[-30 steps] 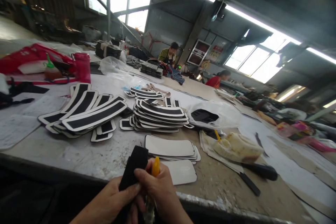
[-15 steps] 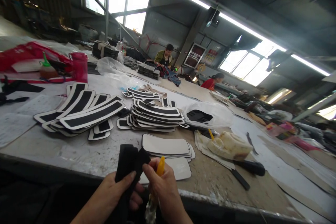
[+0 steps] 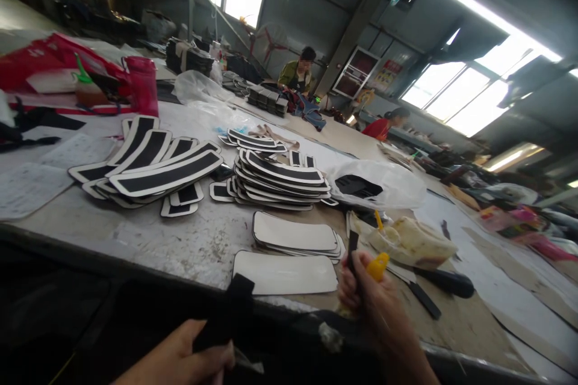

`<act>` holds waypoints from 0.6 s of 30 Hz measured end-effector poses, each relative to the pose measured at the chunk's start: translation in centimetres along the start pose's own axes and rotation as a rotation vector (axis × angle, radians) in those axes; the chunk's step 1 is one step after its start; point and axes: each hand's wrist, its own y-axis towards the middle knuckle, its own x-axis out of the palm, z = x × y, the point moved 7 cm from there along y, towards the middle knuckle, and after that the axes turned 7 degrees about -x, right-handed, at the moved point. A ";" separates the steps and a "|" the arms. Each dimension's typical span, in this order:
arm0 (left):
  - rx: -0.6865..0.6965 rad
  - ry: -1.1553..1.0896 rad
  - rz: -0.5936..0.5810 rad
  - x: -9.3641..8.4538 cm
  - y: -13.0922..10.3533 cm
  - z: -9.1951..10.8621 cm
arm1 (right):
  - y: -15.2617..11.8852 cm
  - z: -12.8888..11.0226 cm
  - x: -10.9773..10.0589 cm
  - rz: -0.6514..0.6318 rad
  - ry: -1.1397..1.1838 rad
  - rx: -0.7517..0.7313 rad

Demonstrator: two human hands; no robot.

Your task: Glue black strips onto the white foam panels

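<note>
My left hand (image 3: 187,349) is closed around a bundle of black strips (image 3: 239,292) at the table's front edge. Held between the fingers of my right hand (image 3: 377,298) is a single black strip (image 3: 353,246). The same hand also grips a yellow-handled brush (image 3: 378,266), whose whitish, caked end (image 3: 331,337) hangs low and is blurred. Between my hands lies a pale curved panel (image 3: 284,272) with its light face up. Just behind it is a small stack of similar panels (image 3: 295,233).
Piles of white-edged black curved pieces (image 3: 167,173) (image 3: 282,177) cover the middle of the table. To the right are a stained cream container (image 3: 419,243) and a black-handled tool (image 3: 447,283). A pink cup (image 3: 142,87) stands at left. Two people sit farther back.
My hands have moved apart: the right went rightward with one black strip and the brush, the left dropped lower with the other strips. The view has tilted and shifted slightly.
</note>
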 end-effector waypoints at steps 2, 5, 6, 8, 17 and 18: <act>0.032 -0.072 0.128 -2.3 0.3 0.4 | 0.8 -1.1 -0.3 -0.124 -0.275 -0.042; 0.082 -0.171 0.304 -4.9 1.3 1.6 | 1.6 -1.5 2.4 -0.427 -0.697 -0.174; 0.085 -0.169 0.323 -5.1 1.7 2.0 | 1.7 -1.2 3.8 -0.533 -0.793 -0.208; 0.078 -0.130 0.320 -5.0 2.6 3.0 | 1.8 -0.1 6.7 -0.711 -0.904 -0.259; 0.048 0.000 0.278 -5.2 5.4 4.5 | 4.5 3.7 13.4 -0.951 -1.190 -0.419; 0.045 0.006 0.275 -5.3 5.6 4.4 | 4.6 4.2 13.5 -0.979 -1.238 -0.408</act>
